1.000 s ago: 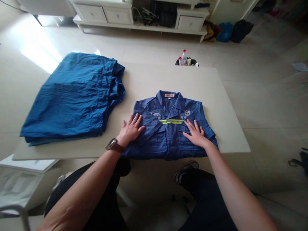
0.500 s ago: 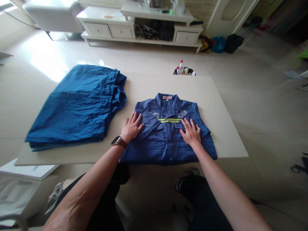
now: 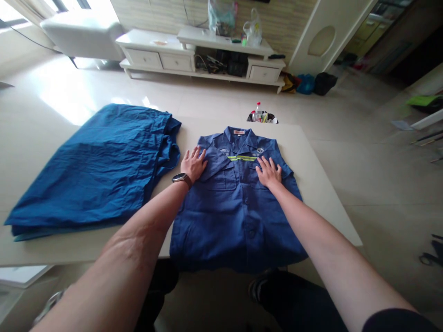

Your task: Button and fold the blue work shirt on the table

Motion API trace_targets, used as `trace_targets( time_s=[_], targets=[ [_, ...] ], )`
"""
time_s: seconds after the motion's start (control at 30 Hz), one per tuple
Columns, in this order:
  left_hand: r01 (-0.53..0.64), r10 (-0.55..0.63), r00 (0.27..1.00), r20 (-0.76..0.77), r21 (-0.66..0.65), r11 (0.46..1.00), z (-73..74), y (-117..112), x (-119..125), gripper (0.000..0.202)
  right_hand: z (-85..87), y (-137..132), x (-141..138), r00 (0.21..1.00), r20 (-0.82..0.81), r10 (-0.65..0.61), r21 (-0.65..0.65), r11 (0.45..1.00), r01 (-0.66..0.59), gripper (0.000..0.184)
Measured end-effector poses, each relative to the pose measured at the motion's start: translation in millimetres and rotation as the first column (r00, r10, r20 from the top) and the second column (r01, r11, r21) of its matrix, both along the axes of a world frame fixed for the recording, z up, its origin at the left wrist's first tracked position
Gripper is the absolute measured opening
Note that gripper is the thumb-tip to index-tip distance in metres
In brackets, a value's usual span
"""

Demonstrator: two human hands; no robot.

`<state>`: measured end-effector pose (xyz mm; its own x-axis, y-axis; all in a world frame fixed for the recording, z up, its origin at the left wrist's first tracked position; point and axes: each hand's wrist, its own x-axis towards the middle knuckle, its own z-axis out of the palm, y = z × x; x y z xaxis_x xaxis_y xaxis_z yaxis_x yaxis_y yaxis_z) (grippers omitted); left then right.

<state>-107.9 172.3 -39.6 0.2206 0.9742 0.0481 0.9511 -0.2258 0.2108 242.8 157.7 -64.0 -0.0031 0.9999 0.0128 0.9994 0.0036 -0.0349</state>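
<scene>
A folded dark blue work shirt with a yellow-green reflective stripe lies collar away from me on the beige table. My left hand, a watch on its wrist, lies flat with fingers spread on the shirt's left shoulder. Flat on the right chest pocket rests my right hand, fingers apart. Neither hand grips anything. The shirt's lower hem hangs slightly over the table's near edge.
A stack of brighter blue cloth covers the table's left part. Behind the table stands a small bin with bottles. A white low cabinet and bags are at the far wall. My legs are below the table edge.
Both hands have slid up the shirt toward the collar, staying flat. The camera has leaned forward and tilted up, so the shirt appears larger and more of the room shows.
</scene>
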Motion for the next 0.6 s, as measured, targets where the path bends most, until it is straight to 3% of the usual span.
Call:
trace_targets(
  time_s=[0.07, 0.13, 0.23, 0.33, 0.4, 0.47, 0.6],
  targets=[
    [-0.056, 0.054, 0.998, 0.025, 0.055, 0.997, 2.2, -19, 6, 0.060, 2.0, -8, 2, 1.000, 0.014, -0.019, 0.021, 1.000, 0.018, 0.059],
    [-0.165, 0.160, 0.984, 0.077, 0.074, 0.983, 0.0, -53, 5, 0.060, 2.3, -35, 18, 1.000, -0.001, -0.021, 0.070, 0.997, 0.021, 0.057],
    [-0.338, 0.329, 0.933, 0.145, 0.042, 0.940, -7.2, -116, -12, 0.058, -1.3, -107, 71, 0.987, -0.083, -0.140, 0.155, 0.976, 0.152, 0.054],
    [-0.477, 0.462, 0.859, 0.218, 0.015, 0.879, -9.4, -182, -30, 0.057, -4.5, -190, 133, 0.933, -0.168, -0.318, 0.096, 0.937, 0.336, 0.052],
    [-0.612, 0.600, 0.753, 0.271, -0.047, 0.789, -8.3, -227, -34, 0.055, -3.0, -236, 163, 0.806, -0.255, -0.534, 0.010, 0.832, 0.554, 0.054],
    [-0.706, 0.714, 0.621, 0.323, -0.164, 0.689, -9.5, -269, -28, 0.052, 0.4, -270, 178, 0.728, -0.291, -0.621, -0.031, 0.767, 0.641, 0.056],
    [-0.706, 0.871, 0.301, 0.388, -0.523, 0.477, -27.1, -329, -9, 0.065, 1.7, -306, 169, 0.639, -0.419, -0.645, -0.171, 0.747, 0.642, 0.049]
  ],
)
